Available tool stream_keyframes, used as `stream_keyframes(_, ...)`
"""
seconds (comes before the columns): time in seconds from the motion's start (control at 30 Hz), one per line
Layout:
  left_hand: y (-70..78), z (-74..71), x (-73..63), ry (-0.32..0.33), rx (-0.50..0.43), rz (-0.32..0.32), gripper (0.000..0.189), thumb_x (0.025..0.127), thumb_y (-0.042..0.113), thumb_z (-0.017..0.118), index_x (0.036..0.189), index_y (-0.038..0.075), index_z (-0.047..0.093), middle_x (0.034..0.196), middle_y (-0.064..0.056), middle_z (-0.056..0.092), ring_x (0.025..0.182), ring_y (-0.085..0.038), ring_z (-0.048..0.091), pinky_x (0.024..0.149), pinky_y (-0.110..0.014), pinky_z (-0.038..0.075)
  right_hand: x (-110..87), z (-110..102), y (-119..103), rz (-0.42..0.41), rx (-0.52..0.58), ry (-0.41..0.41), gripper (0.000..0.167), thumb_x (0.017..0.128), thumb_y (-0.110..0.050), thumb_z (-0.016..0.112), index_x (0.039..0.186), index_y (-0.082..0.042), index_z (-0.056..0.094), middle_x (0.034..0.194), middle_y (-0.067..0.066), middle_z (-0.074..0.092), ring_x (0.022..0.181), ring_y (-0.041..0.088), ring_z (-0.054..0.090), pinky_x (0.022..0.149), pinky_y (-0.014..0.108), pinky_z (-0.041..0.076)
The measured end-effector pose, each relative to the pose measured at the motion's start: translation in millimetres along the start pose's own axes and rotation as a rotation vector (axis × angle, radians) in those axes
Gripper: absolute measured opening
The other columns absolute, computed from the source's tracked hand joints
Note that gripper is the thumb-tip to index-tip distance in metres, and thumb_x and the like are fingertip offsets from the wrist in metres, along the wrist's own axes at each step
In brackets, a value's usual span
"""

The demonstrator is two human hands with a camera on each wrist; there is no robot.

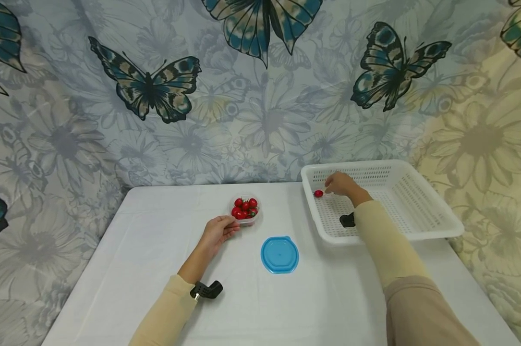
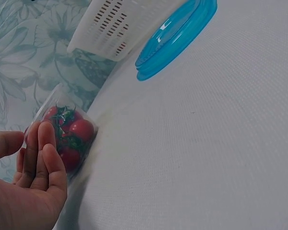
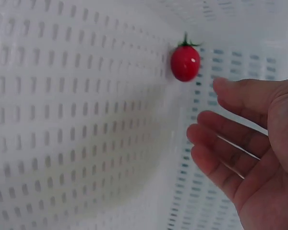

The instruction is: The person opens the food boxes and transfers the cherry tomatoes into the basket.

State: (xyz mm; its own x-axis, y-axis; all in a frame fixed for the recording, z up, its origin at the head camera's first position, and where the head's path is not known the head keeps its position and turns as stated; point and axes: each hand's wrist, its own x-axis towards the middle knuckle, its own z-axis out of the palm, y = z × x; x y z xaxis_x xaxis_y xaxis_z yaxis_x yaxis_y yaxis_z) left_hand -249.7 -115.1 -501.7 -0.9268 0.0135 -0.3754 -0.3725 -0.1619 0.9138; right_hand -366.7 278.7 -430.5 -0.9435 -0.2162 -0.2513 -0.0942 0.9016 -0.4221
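A clear tub [image 1: 246,222] of red cherry tomatoes [image 1: 244,208] stands on the table. My left hand [image 1: 219,232] is at its near-left side, fingertips against or very near the wall; the left wrist view shows the fingers [image 2: 48,158] partly in front of the tub. Contact is hard to make out. In the white basket [image 1: 416,239], one cherry tomato [image 3: 185,63] with a green stem lies by the left side wall. My right hand [image 3: 259,139] reaches in beside it, fingers spread and slightly bent, thumb near the tomato but apart from it. Nothing is between those fingers.
A round blue lid [image 1: 279,254] lies on the white-covered table [image 1: 329,298], between the tub and me. The basket's raised rim surrounds my right hand at the table's back right. A butterfly-patterned cloth [image 1: 269,120] hangs behind the table.
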Motion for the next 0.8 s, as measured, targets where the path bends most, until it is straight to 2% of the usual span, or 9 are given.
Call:
stream_keyframes(0.2,0.7,0.0,1.3,-0.004,-0.006,-0.003,0.024,0.099,0.017,0.056,0.116,0.000,0.056,0.084,0.000,0.069,0.077,-0.008,0.068,0.071,-0.020,0.052,-9.5,-17.2,5.0,-0.024,-0.014,0.050,0.032,0.094,-0.014,0.058,0.115,0.009,0.063,0.117,0.029,0.063,0.102,0.042,0.062,0.085,0.049,0.052)
stream_keyframes(0.4,3.2,-0.1,0.1,0.004,-0.012,-0.007,0.024,0.099,0.017,0.056,0.116,0.000,0.057,0.084,0.000,0.070,0.076,-0.008,0.068,0.070,-0.019,0.052,-16.9,-31.1,0.0,-0.045,0.000,0.093,0.030,0.094,-0.015,0.059,0.113,0.008,0.064,0.113,0.029,0.064,0.099,0.042,0.062,0.083,0.050,0.051)
stream_keyframes(0.57,4.0,-0.2,0.2,0.002,-0.013,-0.014,0.024,0.099,0.017,0.056,0.116,0.000,0.057,0.086,-0.001,0.070,0.077,-0.008,0.068,0.071,-0.019,0.052,-20.5,-39.3,-10.1,-0.093,-0.001,0.112,0.031,0.095,-0.014,0.058,0.116,0.009,0.063,0.114,0.029,0.064,0.103,0.043,0.061,0.086,0.052,0.050)
stream_keyframes(0.8,3.7,0.8,0.2,-0.004,-0.010,-0.020,0.025,0.099,0.018,0.056,0.117,0.001,0.057,0.087,-0.001,0.071,0.077,-0.008,0.068,0.072,-0.019,0.052,-24.9,-45.3,-35.8,-0.154,0.015,0.133,0.032,0.095,-0.015,0.058,0.117,0.008,0.062,0.117,0.028,0.064,0.106,0.041,0.061,0.089,0.053,0.049)
